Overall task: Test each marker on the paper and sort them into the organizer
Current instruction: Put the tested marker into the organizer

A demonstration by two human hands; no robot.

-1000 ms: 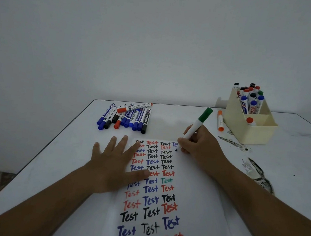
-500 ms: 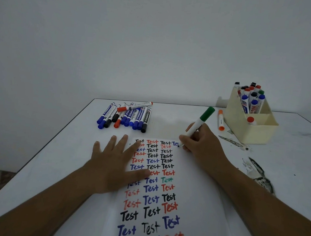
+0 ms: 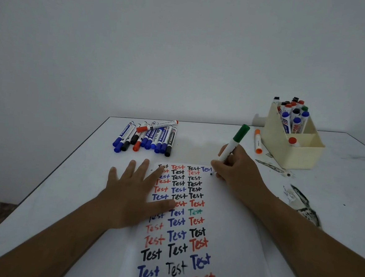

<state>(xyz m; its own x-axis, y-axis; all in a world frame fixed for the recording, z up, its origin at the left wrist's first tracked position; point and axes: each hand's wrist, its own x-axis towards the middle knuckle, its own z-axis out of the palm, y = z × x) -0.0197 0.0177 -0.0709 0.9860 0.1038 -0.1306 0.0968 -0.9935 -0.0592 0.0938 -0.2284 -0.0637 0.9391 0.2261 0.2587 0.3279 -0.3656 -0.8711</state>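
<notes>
A white desk (image 3: 63, 194) fills the lower part of the view, with a plain wall (image 3: 184, 51) behind it. On the desk lies a long paper (image 3: 232, 218), which runs from the middle toward the person. The paper carries rows of the word "Test" in black, red, blue and one green.

The left hand (image 3: 133, 195) lies flat on the left side of the paper. Its fingers are straight and spread, and they hold nothing; they only press on the sheet. The right hand (image 3: 237, 173) is at the top right corner of the paper. Its fingers are curled around a marker (image 3: 233, 143) with a white body and a green end. The marker stands tilted, the green end up and away from the person, and the dark tip touches the paper or is just above it; I cannot tell which.

At the far right of the desk stands a cream organizer (image 3: 300, 154). Its back compartment holds many markers upright, with blue, black, red and green caps. In the front compartment one marker with a red cap shows. Just beside the organizer on its left lies an orange marker (image 3: 258, 141).

At the far left, beyond the paper, lies a pile (image 3: 146, 138) of markers, mostly blue, some black and red. One red marker lies across the top of the pile.

Dark stains (image 3: 303, 204) mark the desk on the right, near the right forearm.
</notes>
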